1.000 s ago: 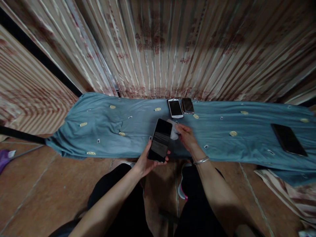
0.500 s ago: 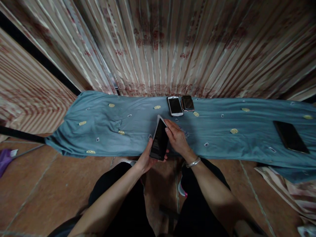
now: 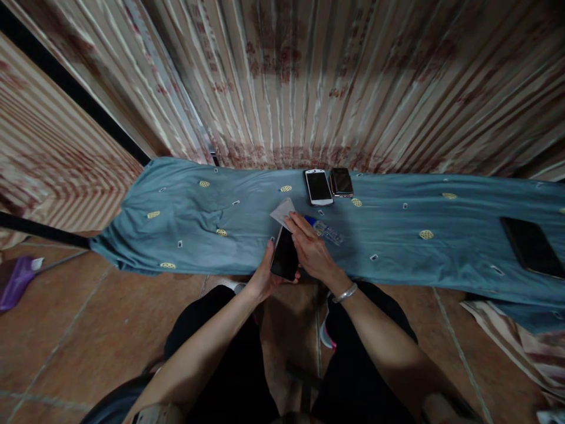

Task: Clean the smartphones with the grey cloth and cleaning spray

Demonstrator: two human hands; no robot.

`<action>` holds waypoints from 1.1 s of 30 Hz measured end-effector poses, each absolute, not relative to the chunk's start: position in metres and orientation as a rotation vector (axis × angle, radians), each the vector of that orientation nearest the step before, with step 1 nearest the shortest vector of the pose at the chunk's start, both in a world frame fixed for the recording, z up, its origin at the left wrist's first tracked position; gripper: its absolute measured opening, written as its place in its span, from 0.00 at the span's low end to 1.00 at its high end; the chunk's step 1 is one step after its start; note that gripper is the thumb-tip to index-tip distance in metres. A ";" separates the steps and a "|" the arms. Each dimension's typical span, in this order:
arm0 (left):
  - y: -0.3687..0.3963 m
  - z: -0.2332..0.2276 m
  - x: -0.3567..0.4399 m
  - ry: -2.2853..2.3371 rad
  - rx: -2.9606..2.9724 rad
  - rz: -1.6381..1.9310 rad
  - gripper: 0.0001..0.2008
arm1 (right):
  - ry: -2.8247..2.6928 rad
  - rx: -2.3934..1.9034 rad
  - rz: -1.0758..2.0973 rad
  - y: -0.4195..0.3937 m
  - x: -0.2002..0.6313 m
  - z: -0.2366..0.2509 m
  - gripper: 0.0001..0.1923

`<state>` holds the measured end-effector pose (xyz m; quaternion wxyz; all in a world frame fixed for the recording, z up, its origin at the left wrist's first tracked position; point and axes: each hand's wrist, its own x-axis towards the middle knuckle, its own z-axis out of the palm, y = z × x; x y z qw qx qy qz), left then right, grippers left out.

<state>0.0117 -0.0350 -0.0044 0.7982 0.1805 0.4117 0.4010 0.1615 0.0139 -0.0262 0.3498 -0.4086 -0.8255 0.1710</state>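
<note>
Held phone (image 3: 284, 258) is blk, cloth (image 3: 281, 212) lt gray, sheet (image 3: 251, 206) teal w/ yellow motifs, curtain (image 3: 304, 94) beige-striped w/ reddish florals.

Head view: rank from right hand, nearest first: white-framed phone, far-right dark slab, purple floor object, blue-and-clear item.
1. Blue-and-clear item: just right of the right hand.
2. White-framed phone: straight ahead.
3. Dark slab: far right.
4. Purple object: far left, floor.

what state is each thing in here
handheld phone: in left hand, screen up and dark
pale cloth: held by right hand at that phone's upper end
white-framed phone: lying face up, screen dark
small dark device: lying flat beside it
blue-ended clear plastic item: lying flat
black tablet-like device: lying flat
blue fabric: spread, wrinkled
curtain: hanging in folds
</note>
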 end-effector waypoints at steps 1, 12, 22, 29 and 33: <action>-0.034 -0.004 0.011 0.894 0.376 0.871 0.33 | -2.152 -1.039 0.444 0.012 0.160 -0.027 0.29; -0.020 -0.004 0.002 0.950 0.266 1.059 0.32 | -2.245 -0.912 0.423 -0.011 0.146 -0.023 0.26; -0.015 0.001 0.015 1.020 0.273 1.101 0.29 | -2.131 -0.981 0.436 -0.013 0.145 -0.020 0.21; -0.015 -0.002 0.024 0.973 0.282 1.102 0.28 | -2.141 -1.040 0.331 -0.009 0.144 -0.021 0.24; -0.008 0.000 0.020 1.046 0.210 1.169 0.28 | -2.216 -0.986 0.319 -0.018 0.136 -0.019 0.25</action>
